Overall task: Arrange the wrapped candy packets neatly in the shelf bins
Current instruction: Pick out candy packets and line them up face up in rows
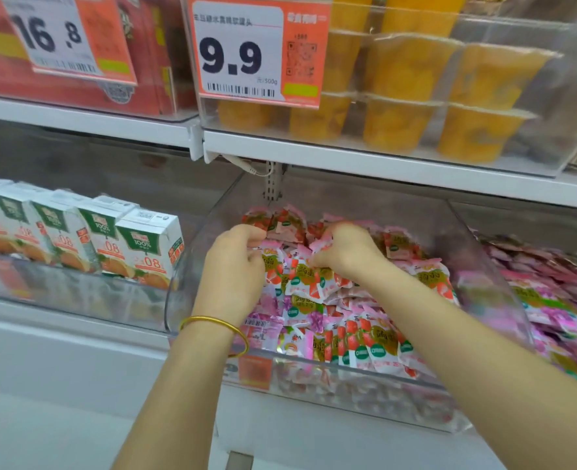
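Sorting mid-pile: left hand (233,266) and right hand (346,249) both curl round candy packets (365,347) toward the far side of the clear bin (477,259); how many each grips is hidden by fingers. Next move probably needs laying them flat alongside the near rows.

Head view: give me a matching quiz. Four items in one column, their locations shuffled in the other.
Items:
1. juice cartons
2. fruit cups
3. candy packets
4. gold bangle

Places:
A. round the left wrist
B. in the middle bin, gripped by the left hand and the right hand
C. on the upper shelf, right
D. in the left bin

Pairs: 1-D, 2-C, 3-B, 4-A
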`<state>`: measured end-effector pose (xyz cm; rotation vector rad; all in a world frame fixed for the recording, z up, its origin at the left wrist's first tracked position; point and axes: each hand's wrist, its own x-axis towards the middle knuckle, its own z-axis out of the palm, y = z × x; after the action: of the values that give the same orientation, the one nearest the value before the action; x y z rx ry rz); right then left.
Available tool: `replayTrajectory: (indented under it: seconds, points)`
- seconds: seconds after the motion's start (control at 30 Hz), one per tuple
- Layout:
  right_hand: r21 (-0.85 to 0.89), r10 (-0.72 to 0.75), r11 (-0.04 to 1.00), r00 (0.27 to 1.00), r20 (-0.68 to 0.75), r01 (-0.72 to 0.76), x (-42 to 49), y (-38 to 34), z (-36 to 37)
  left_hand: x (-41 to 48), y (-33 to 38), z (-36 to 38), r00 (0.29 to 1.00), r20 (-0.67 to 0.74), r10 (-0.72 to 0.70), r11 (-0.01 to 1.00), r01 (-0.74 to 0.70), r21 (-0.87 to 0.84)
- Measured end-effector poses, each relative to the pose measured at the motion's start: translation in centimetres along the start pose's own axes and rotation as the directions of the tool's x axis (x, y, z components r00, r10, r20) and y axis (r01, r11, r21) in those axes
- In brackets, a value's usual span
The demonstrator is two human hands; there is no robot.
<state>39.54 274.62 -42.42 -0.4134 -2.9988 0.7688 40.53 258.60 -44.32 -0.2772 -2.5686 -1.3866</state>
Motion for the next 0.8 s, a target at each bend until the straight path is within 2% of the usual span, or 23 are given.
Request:
replayTrajectory:
  seconds: [0.07, 0.23, 0.33, 0.5, 0.67, 0.8]
  points:
    - [0.007, -0.014, 1.000, 1.000, -0.009, 0.014, 0.0, 0.4, -0.4, 0.0, 0.0, 0.0, 1.000, 0.009, -0.002, 1.000, 0.002, 0.002]
    - [0.305, 0.019, 0.952, 0.998, -0.056, -0.001, 0.1, 2.0, -1.7, -0.1, 0.1, 0.0, 1.000, 0.011, -0.001, 1.000, 0.001, 0.000]
    - [0.358, -0.015, 0.933, 1.000, -0.022, 0.022, 0.2, 2.2, -1.0, -0.1, 0.2, 0.1, 1.000, 0.007, -0.013, 1.000, 0.014, -0.014]
    - [0.301, -0.085, 0.949, 0.996, -0.034, 0.092, 0.5, 2.4, -0.5, 0.0, 0.1, 0.3, 1.000, 0.001, -0.020, 0.999, 0.020, -0.040]
    - [0.329, -0.093, 0.940, 0.996, -0.001, 0.088, 0.7, 2.7, -0.7, 0.2, -0.2, 0.2, 0.999, -0.027, -0.031, 0.996, 0.028, -0.085]
    - [0.039, -0.183, 0.982, 0.983, -0.001, 0.182, 0.7, 2.0, -0.2, 0.1, -0.1, 0.2, 0.999, -0.025, -0.039, 0.996, 0.037, -0.083]
